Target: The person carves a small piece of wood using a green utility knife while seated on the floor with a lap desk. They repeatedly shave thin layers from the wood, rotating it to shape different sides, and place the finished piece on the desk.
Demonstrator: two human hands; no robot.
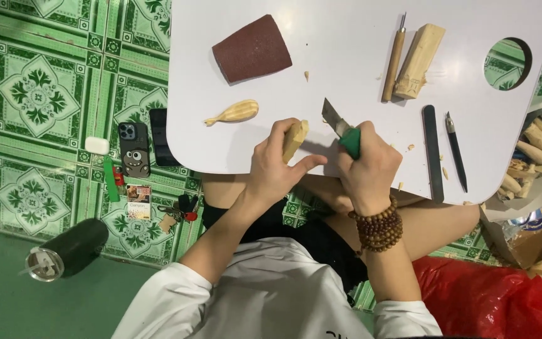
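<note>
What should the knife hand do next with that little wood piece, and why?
Probably push the knife in the right hand toward the small wood block held by the left hand: the blade points at it, not yet touching.

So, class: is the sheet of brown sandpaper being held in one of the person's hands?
No, the sandpaper lies alone on the white table, while the left hand grips a wood piece.

Bare counter (346,37) lies open ahead of both hands. Sandpaper (252,49) and carved fish (233,113) stand left; gouge (394,59), block (419,61), file (433,150) and knife (456,150) crowd right.
</note>
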